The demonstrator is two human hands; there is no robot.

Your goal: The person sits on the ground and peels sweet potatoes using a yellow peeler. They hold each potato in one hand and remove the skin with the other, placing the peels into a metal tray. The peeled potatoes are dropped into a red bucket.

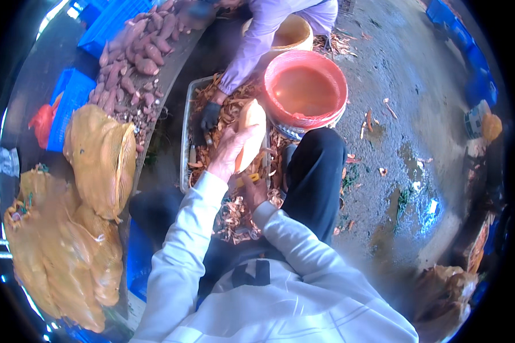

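A peeled, pale-orange sweet potato [252, 130] is gripped upright in my left hand [228, 150], whose fingers wrap round its near side. Just below it, my right hand [255, 193] is closed round a yellow peeler [248, 179], mostly hidden by the fingers. Both hands are over a clear plastic tub [185, 143] full of brown and orange peelings [234, 214]. A co-worker's dark-gloved hand [210, 116] reaches into the same tub from the far side, left of my sweet potato.
A red-lined bucket [273, 97] of cloudy liquid stands right of the tub, with a cream bucket [307, 39] behind. Unpeeled sweet potatoes [147, 66] are heaped at far left, near blue crates [74, 97]. Full yellow sacks [100, 160] lie at left. Scattered peels dot the wet floor [377, 154].
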